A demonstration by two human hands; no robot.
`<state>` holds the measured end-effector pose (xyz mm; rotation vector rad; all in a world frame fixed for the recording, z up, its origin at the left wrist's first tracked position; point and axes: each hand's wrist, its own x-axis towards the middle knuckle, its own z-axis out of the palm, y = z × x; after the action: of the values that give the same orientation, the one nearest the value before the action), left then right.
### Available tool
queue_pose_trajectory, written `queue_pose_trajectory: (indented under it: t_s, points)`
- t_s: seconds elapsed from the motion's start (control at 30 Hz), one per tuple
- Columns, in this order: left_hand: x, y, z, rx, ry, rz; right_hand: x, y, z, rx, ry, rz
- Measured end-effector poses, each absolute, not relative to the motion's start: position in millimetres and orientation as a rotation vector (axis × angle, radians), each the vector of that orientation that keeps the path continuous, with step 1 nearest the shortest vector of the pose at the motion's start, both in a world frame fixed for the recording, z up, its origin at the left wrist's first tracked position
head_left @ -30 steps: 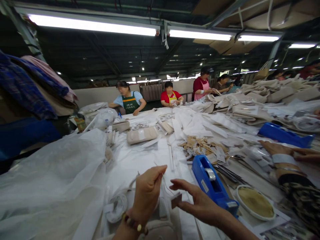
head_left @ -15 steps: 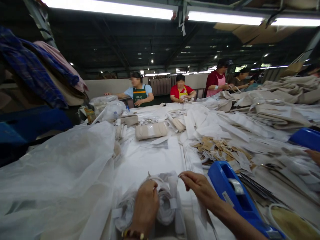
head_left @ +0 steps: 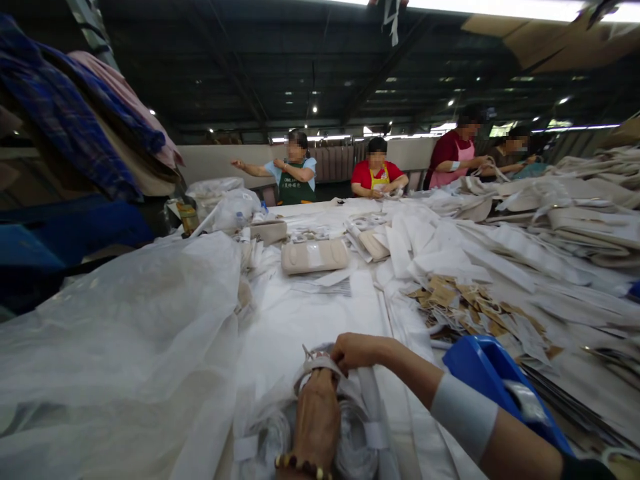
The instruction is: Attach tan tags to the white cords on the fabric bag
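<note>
At the lower middle, my left hand (head_left: 317, 410), with a beaded bracelet at the wrist, reaches forward with its fingertips tucked under a pale beige strap (head_left: 319, 363). My right hand (head_left: 357, 352) comes in from the right, its fingers closed in a pinch at the right side of that strap. What exactly lies between the fingertips is partly hidden. Below and beside my left hand are a coil wrapped in clear plastic (head_left: 273, 433) and another wrapped coil (head_left: 356, 443), each with a white band. A white patch (head_left: 464, 415) wraps my right forearm.
A blue tape dispenser (head_left: 500, 373) stands right of my right arm. Brown tags (head_left: 465, 300) lie heaped beyond it. Clear plastic sheeting (head_left: 150, 333) covers the left side. A beige wrapped bundle (head_left: 314, 257) lies ahead. Several co-workers, one in a green apron (head_left: 296, 183), work across the table.
My right hand has moved left to the strap at my left fingertips. My left hand has shifted slightly right in view, and the view has turned left and down.
</note>
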<state>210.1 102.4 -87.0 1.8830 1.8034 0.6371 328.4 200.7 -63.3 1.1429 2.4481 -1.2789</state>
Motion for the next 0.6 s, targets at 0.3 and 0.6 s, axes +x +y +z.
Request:
queue_pose_trajectory:
  t_s: [0.3,0.6]
  points:
    - [214,97,-76,1.790,1.987,0.491,339,195,-69,1.101,2.426,-1.573]
    - [215,88,-68,1.928,1.921,0.577,342,191,-44,1.171,2.514,-1.166]
